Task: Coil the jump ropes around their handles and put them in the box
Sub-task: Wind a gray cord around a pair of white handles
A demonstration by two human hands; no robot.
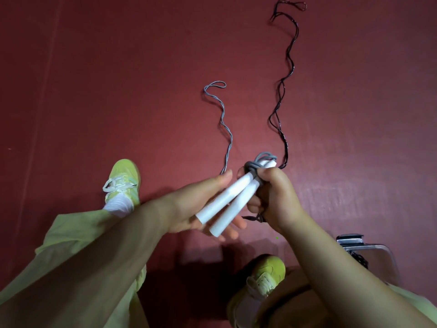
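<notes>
Two white handles (227,197) of a grey jump rope lie side by side across my left hand (189,209), whose fingers stretch out beneath them with the thumb alongside. My right hand (272,197) grips the upper ends of the handles together with a few turns of grey rope (257,162) wound there. The rest of the grey rope (223,114) trails away over the red floor, doubled and twisted, ending in a loop. A second, dark jump rope (282,91) lies stretched on the floor to the right; its near end is hidden behind my right hand.
A clear plastic box (378,247) stands at the lower right beside my right arm, with a dark coiled rope (360,259) inside. My yellow-green shoes (123,178) (267,273) and trouser legs fill the lower part of the view. The floor is dark red.
</notes>
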